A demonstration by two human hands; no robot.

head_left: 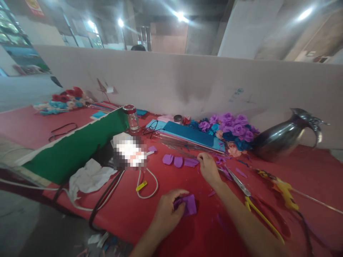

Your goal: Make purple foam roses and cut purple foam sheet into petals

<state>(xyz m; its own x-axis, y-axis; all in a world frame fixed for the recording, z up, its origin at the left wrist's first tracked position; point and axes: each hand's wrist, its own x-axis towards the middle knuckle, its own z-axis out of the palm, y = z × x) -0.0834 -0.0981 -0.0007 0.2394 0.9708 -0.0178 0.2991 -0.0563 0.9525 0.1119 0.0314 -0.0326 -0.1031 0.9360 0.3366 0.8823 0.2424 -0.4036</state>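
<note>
My left hand [171,210] is closed around folded purple crepe paper [190,205], with a flat end sticking out past the thumb. Farther forward, my right hand [209,167] has its fingers pinched at the right end of a purple paper strip [190,162] lying on the red table. Two rounded purple paper petals [173,160] lie in line to the left of that strip. Scissors with yellow handles [242,184] rest to the right of my right hand, blades open, among purple scraps [241,172].
A yellow glue gun [285,192] with its cord and a metal jug [281,135] stand right. Behind are purple paper flowers [237,125], stacked blue paper sheets [193,135], glasses [152,129] and a glass jar [132,119]. A green panel [80,146] and a white cable loop [157,182] lie left.
</note>
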